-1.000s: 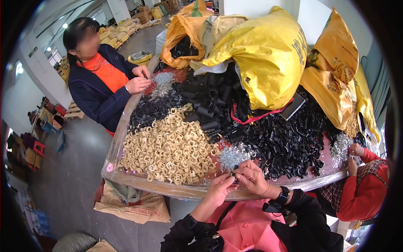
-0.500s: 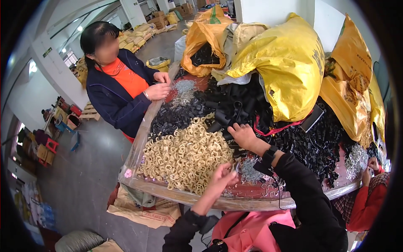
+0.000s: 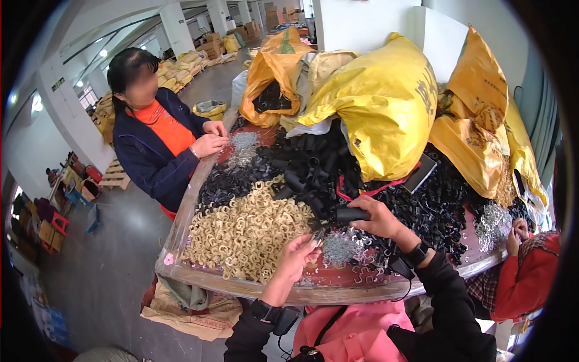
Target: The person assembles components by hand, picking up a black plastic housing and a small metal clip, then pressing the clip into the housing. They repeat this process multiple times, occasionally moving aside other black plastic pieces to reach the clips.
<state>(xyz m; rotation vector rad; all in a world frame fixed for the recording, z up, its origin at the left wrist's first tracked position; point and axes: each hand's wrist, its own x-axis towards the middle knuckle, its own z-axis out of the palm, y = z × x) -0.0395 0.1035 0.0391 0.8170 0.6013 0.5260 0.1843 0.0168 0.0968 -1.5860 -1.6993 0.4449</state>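
Observation:
My right hand (image 3: 379,218) grips a short black plastic tube (image 3: 350,215), held lying on its side over the table. Just left of it and nearer me, my left hand (image 3: 294,258) pinches a small shiny metal piece (image 3: 318,236), whose exact kind is too small to make out. Beside the left hand spreads a heap of cream C-shaped plastic rings (image 3: 244,232). Below the tube lies a pile of small grey metal parts (image 3: 339,248). Behind my hands are more black tubes (image 3: 310,172), heaped together.
A large yellow sack (image 3: 386,102) rests on the far side of the table, with an orange sack (image 3: 271,84) of black parts beside it. A co-worker in a dark jacket (image 3: 158,154) stands at the left edge. Another person's red sleeve (image 3: 528,283) shows at right.
My right hand has picked up a black tube from the heap and brought it nearer to my left hand. The left hand still pinches the metal piece. The whole view has shifted slightly.

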